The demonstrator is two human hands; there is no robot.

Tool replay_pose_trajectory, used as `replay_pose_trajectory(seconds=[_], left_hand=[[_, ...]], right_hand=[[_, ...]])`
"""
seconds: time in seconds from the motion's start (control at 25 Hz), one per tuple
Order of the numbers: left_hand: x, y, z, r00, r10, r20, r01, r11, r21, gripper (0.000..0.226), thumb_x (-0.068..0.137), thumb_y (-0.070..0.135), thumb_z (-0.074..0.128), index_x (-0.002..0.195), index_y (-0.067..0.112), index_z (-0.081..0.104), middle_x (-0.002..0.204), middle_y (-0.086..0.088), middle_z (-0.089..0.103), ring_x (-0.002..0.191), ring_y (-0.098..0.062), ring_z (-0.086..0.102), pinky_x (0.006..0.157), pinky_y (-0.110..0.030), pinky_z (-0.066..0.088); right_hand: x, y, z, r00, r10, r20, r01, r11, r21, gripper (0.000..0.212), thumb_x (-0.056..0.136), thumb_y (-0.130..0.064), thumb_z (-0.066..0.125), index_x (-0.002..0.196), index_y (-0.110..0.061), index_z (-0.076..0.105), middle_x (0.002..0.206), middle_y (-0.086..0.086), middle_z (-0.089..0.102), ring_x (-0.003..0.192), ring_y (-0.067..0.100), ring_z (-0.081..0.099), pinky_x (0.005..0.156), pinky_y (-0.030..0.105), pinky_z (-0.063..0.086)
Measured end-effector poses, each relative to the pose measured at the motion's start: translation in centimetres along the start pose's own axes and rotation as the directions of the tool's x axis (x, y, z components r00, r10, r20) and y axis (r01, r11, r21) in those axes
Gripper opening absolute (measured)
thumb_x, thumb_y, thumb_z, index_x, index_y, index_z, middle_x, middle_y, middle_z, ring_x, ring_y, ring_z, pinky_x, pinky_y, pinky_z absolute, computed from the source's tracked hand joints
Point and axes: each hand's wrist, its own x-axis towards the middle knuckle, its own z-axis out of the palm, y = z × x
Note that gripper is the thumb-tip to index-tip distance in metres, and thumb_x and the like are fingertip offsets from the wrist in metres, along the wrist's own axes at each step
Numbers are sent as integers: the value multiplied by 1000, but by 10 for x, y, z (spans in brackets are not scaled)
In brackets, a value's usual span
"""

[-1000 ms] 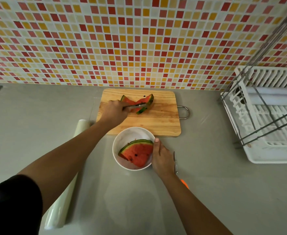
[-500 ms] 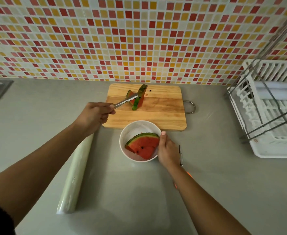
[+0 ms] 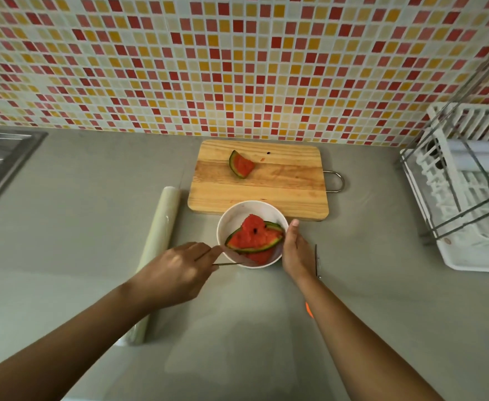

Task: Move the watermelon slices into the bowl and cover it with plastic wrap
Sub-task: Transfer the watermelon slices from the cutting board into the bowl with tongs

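— Where is the fruit now?
— Two watermelon slices (image 3: pixel 253 240) lie one over the other in the white bowl (image 3: pixel 239 212). It stands at the front edge of the cutting board (image 3: pixel 280 195), which is near the back edge of the desk (image 3: pixel 92 198). A third slice (image 3: pixel 241 165) lies on the board.
— And the hands?
— The left hand (image 3: pixel 176 273) has its fingers curled round metal tongs (image 3: pixel 228 264), whose tips reach into the bowl. The right hand (image 3: pixel 296 253) holds the bowl's right side, thumb at the rim. The plastic wrap roll (image 3: pixel 159 241) lies left of the bowl
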Motion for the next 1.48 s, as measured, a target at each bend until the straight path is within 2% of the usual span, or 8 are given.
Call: replay_pose_trajectory(seconds=[0.4, 0.52, 0.6, 0.72, 0.84, 1.12, 1.36, 1.48], left_hand=[[1, -5, -1, 984, -180, -15, 176, 974, -146, 33, 89, 21, 49, 101, -1, 70, 72, -13, 67, 60, -29, 65, 52, -31, 54], [23, -32, -3, 876, -453, -167, 414, 883, -223, 28, 87, 25, 55, 95, 6, 74, 69, -11, 69, 59, -28, 65, 55, -25, 43], [54, -64, 6, 671, -738, -71, 678, 650, -343, 22, 87, 25, 59, 85, 9, 75, 68, -13, 67, 64, -30, 63, 59, -28, 40], [94, -105, 33, 235, -910, 342, 815, -7, -580, 24, 86, 25, 61, 86, 4, 73, 69, -4, 67, 59, -19, 55, 62, -30, 49], [115, -121, 58, 106, -870, 481, 756, -244, -608, 20, 84, 21, 62, 84, 2, 68, 65, -3, 65, 46, -13, 45, 44, -23, 38], [131, -117, 67, 210, -929, 304, 809, -9, -587, 21, 86, 16, 59, 92, 3, 74, 77, -4, 66, 58, -12, 51, 58, -26, 48], [67, -87, -5, 724, -677, -133, 583, 703, -407, 14, 88, 14, 64, 91, 9, 76, 73, -8, 72, 58, -23, 60, 57, -29, 46], [31, -57, -19, 816, -546, -190, 494, 830, -259, 16, 81, 15, 63, 89, 11, 77, 55, -6, 65, 43, -24, 54, 48, -18, 36]], right_hand=[[-4, -5, 1, 998, 58, -25, -58, 998, -20, 74, 89, -61, 3, 115, -22, 60, 118, 14, 63, 111, 34, 54, 79, 30, 33], [-3, -3, 2, 997, 67, -33, -68, 997, -32, 75, 88, -62, 2, 113, -21, 61, 116, 14, 64, 110, 34, 55, 78, 30, 33], [-2, -3, 2, 998, 61, -26, -62, 998, -31, 76, 88, -63, 2, 110, -21, 62, 114, 12, 65, 108, 33, 56, 77, 31, 35], [0, -2, 3, 998, 57, -35, -58, 998, -30, 73, 90, -60, 4, 107, -20, 63, 109, 12, 66, 105, 33, 56, 76, 30, 34], [2, 1, 4, 997, 40, -59, -42, 998, -43, 71, 90, -58, 5, 106, -21, 64, 107, 11, 67, 104, 32, 56, 77, 29, 31], [2, 1, 3, 998, 26, -50, -29, 999, -41, 71, 90, -57, 5, 104, -20, 64, 105, 10, 67, 102, 29, 56, 78, 28, 31], [1, 2, 3, 999, 17, -28, -18, 999, -39, 76, 88, -60, 2, 103, -16, 63, 105, 11, 66, 102, 32, 57, 76, 30, 35], [1, 2, 3, 999, 23, -24, -24, 999, -23, 74, 90, -59, 4, 106, -17, 63, 106, 11, 66, 103, 33, 57, 76, 32, 36]])
